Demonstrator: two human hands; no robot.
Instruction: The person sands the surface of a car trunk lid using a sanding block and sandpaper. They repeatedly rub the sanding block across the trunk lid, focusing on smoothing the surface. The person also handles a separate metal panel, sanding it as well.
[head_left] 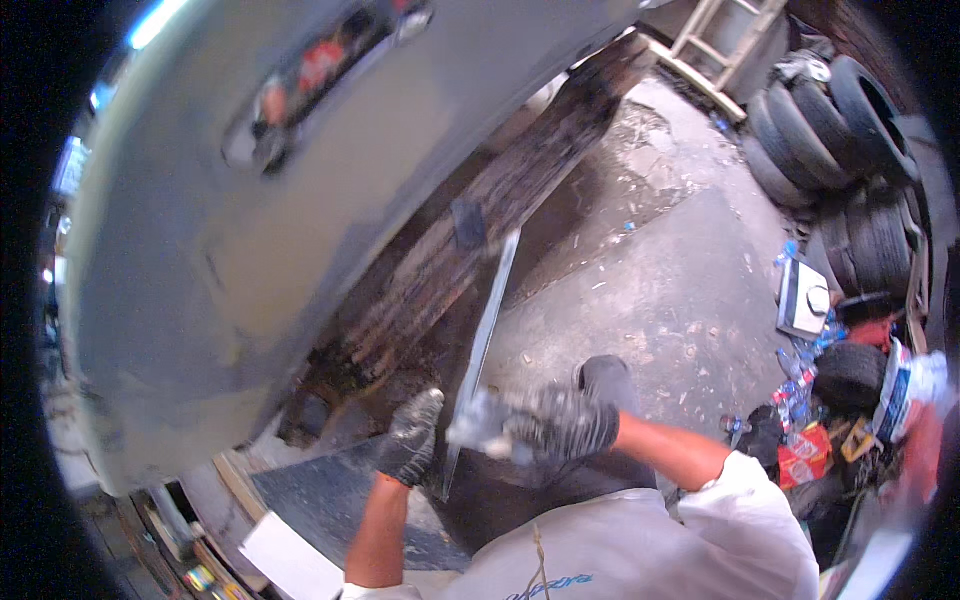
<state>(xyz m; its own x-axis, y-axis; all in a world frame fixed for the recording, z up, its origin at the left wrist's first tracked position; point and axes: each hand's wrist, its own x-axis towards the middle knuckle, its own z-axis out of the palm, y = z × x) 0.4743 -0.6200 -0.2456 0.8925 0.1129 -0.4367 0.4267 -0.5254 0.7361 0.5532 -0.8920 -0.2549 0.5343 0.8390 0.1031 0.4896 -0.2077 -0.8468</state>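
My right hand (570, 424), in a dark patterned glove, is closed around a pale grey block-like thing (484, 424), blurred by motion. That thing overlaps a long, narrow metal strip (484, 335), which slants from the dark timber down between my legs. Just left of the strip's lower part is my left hand (411, 440), gloved alike. Its fingers are blurred and partly turned away, so whether they touch or grip the strip does not show. Over the left side hangs a large grey-green vehicle body panel (330, 230) with an elongated opening.
A heavy weathered timber (480, 215) runs beneath the panel. Stacked tyres (805, 125) stand at the right, near a white box (803, 299), plastic bottles and a red packet (805, 457). A wooden frame (715, 60) leans at the back. White board (292, 553) lies lower left.
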